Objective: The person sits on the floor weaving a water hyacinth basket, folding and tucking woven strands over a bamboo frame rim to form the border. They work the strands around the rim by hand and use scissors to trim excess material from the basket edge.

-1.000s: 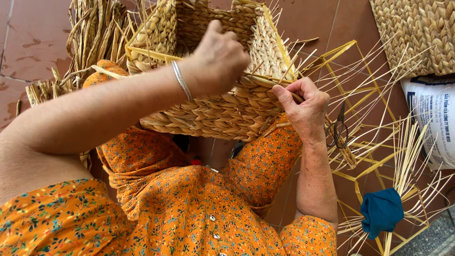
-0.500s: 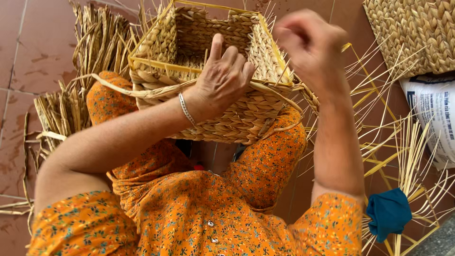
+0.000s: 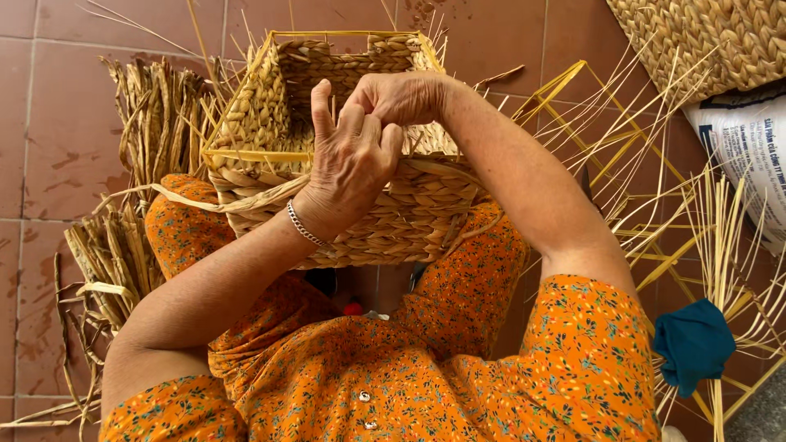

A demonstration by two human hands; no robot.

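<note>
A half-woven rectangular basket (image 3: 393,221) of pale dried fibre on a yellow wire frame rests between my knees. My left hand (image 3: 350,164), with a silver bracelet at the wrist, lies over the basket's near rim, fingers curled on the weave. My right hand (image 3: 401,96) reaches across from the right and is closed at the rim just above the left hand, apparently pinching a strand; the strand itself is hidden by the fingers. A loose flat strand (image 3: 205,200) trails from the basket toward the left.
Bundles of dried fibre (image 3: 151,131) lie on the tiled floor at left. Yellow wire frames with loose stalks (image 3: 647,188) spread at right, beside a dark teal cloth (image 3: 694,344). A finished woven basket (image 3: 704,41) and a white sack (image 3: 749,155) sit at the upper right.
My right hand came down from above the basket's right corner to the near rim, meeting the left hand. The left hand shifted slightly along the rim.
</note>
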